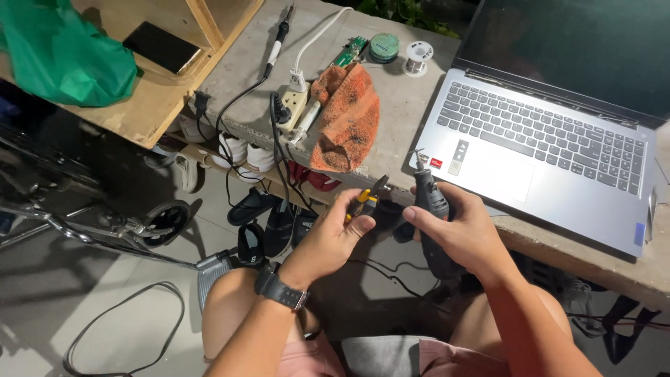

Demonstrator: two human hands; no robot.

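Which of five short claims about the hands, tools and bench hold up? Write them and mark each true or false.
1. The right hand grips a dark cylindrical rotary tool. True.
2. The left hand holds a hammer. False: small yellow-handled pliers.
3. The silver laptop is shut. False: it lies open, its screen dark.
4. An orange cloth lies on the grey concrete bench. True.
5. The left wrist is bare. False: it wears a dark wristwatch.
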